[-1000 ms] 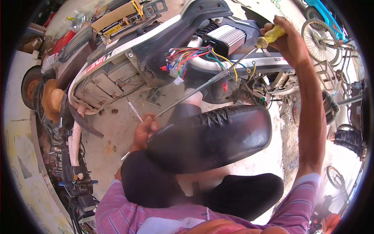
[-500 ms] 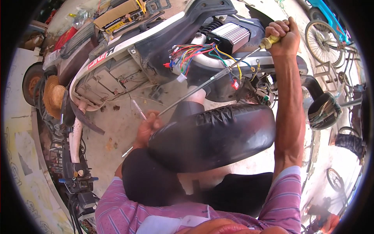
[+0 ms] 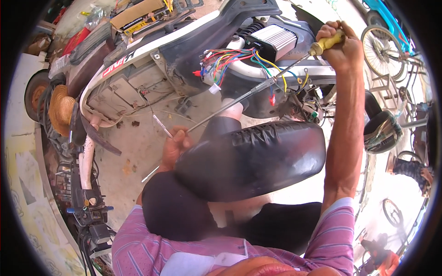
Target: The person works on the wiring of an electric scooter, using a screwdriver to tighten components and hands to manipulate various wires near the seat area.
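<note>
While I look down through the head camera from far off, the right hand (image 3: 340, 51) sits at two o'clock, fingers wrapped around a yellow-handled screwdriver (image 3: 326, 43) whose shaft slants toward eight o'clock. I see it line up with a long grey rod (image 3: 230, 106) crossing the middle on the same slant; whether the two are joined, I cannot tell. At nine o'clock the left hand (image 3: 175, 145) curls around the rod's lower end, a thin pale stick (image 3: 162, 126) poking from it toward eleven o'clock. Just off centre toward four o'clock I have a glossy black padded piece (image 3: 258, 161). Coloured wires (image 3: 232, 57) spread at twelve o'clock, beside a silver finned box (image 3: 278, 40) at one o'clock. Well apart from both hands, I make out a straw hat (image 3: 61, 110) at nine o'clock
</note>
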A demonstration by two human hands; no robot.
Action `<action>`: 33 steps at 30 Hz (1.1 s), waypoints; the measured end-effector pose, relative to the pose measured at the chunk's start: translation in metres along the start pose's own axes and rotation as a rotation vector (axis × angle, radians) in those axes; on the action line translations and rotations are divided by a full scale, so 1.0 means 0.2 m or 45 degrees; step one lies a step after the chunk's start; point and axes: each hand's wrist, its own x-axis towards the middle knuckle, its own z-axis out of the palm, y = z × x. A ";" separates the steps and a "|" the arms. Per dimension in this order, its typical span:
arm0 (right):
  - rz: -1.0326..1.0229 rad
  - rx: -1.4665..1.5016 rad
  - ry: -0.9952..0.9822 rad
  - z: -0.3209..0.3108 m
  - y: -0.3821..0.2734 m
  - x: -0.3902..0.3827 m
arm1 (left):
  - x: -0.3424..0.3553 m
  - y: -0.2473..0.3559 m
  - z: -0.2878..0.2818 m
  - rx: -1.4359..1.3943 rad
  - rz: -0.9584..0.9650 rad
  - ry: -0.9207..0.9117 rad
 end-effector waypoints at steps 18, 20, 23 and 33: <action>-0.133 0.147 0.026 -0.17 0.03 -0.03 | -0.04 0.04 0.07 0.147 0.144 0.049; -0.151 0.155 0.045 -0.17 0.03 -0.04 | -0.04 0.03 0.03 0.129 0.189 0.054; -0.017 0.334 -0.484 -0.14 0.01 -0.04 | -0.07 0.05 0.05 0.180 0.303 0.047; -0.004 0.314 -0.553 -0.12 0.02 0.06 | -0.13 0.14 0.10 0.193 0.091 -0.067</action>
